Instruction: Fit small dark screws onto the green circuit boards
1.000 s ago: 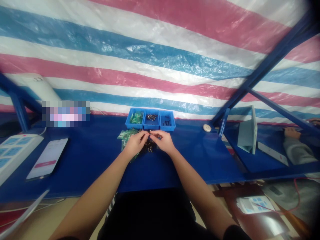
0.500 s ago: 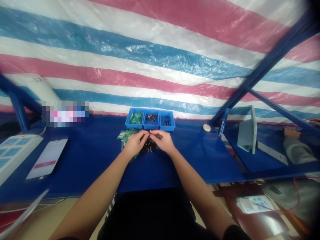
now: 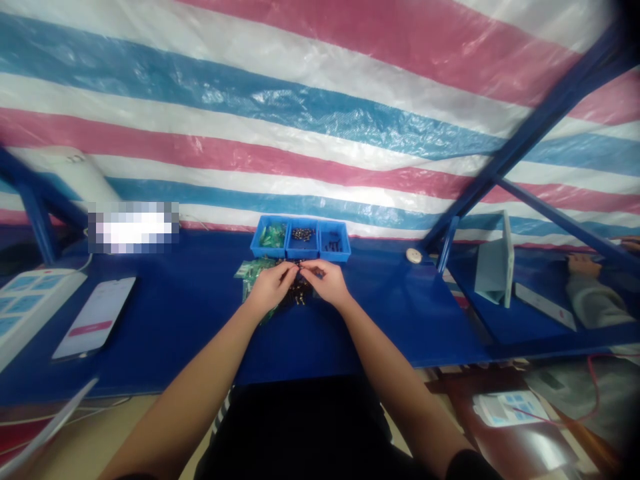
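My left hand (image 3: 271, 285) and my right hand (image 3: 327, 279) meet fingertip to fingertip over a pile of small dark and brassy parts (image 3: 299, 294) on the blue table. Both are pinched closed around something too small to make out. Green pieces (image 3: 250, 269) lie beside and partly under my left hand. Just beyond my fingers stand three joined blue bins: the left bin (image 3: 256, 247) holds green pieces, the middle bin (image 3: 302, 253) small metallic parts, the right bin (image 3: 341, 255) a few dark parts.
A phone (image 3: 95, 319) and a white box (image 3: 30, 300) lie at the left. A round whitish object (image 3: 413, 255) sits right of the bins. Farther right are a tablet-like stand (image 3: 495, 263), another phone (image 3: 545, 307) and another person's hand (image 3: 584, 265). Blue metal bars (image 3: 530, 127) slant above.
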Available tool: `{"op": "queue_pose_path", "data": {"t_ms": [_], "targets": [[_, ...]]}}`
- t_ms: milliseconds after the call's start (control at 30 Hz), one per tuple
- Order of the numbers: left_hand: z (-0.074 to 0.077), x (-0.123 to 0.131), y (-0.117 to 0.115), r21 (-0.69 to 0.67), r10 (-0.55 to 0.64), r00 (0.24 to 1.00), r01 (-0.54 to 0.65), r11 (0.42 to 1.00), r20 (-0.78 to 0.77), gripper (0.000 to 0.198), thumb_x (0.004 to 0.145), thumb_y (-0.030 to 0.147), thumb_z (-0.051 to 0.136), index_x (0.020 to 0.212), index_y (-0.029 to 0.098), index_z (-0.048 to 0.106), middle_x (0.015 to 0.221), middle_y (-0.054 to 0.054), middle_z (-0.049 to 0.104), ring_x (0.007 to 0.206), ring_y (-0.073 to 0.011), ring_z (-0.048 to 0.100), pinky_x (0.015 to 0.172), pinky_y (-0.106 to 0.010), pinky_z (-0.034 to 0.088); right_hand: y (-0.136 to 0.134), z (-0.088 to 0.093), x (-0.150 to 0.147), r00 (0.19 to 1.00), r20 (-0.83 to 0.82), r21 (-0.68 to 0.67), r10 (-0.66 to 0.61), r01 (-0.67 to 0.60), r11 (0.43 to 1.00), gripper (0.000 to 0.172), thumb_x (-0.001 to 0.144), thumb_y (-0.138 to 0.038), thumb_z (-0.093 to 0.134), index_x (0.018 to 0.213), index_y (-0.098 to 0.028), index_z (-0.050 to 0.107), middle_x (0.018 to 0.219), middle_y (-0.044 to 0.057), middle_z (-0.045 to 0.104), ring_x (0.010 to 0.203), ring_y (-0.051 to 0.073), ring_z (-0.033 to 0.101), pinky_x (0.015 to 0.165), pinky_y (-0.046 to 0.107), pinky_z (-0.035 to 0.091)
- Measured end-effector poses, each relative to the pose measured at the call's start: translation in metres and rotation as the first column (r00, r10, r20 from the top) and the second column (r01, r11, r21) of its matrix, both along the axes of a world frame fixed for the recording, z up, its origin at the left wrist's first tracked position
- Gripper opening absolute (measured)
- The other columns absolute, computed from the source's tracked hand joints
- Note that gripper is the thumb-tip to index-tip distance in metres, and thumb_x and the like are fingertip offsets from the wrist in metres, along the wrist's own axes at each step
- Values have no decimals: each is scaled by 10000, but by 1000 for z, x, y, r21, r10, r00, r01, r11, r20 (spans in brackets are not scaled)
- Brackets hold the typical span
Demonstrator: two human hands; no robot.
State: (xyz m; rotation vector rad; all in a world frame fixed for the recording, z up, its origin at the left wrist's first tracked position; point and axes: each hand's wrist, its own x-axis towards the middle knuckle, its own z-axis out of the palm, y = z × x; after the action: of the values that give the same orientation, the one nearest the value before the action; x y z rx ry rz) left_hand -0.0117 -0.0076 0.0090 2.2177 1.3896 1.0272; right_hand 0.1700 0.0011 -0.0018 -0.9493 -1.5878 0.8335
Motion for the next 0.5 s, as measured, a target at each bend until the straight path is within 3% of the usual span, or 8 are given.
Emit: {"op": "queue_pose_path", "data": {"t_ms": [200, 500], "targets": [[-3, 1, 1, 13, 10, 999, -11, 1000, 38, 336, 938, 469, 460, 1101, 232, 635, 898, -22, 720, 730, -164, 660, 678, -263, 488, 1, 0, 1, 1000, -17, -15, -15, 15, 1000, 253, 814, -364, 680, 1005, -208, 734, 967, 60, 744, 844, 192, 704, 816, 328, 575], [-3, 1, 2, 21, 4, 1000, -4, 1000, 24, 344, 955, 464, 420, 1020, 222, 656, 901, -26, 718, 736, -164, 654, 702, -260, 478, -1, 1, 0, 1000, -21, -22, 8, -8, 1000, 279, 799, -385, 692, 1010, -207, 733, 947, 59, 745, 829, 191, 703, 807, 331, 578]]}}
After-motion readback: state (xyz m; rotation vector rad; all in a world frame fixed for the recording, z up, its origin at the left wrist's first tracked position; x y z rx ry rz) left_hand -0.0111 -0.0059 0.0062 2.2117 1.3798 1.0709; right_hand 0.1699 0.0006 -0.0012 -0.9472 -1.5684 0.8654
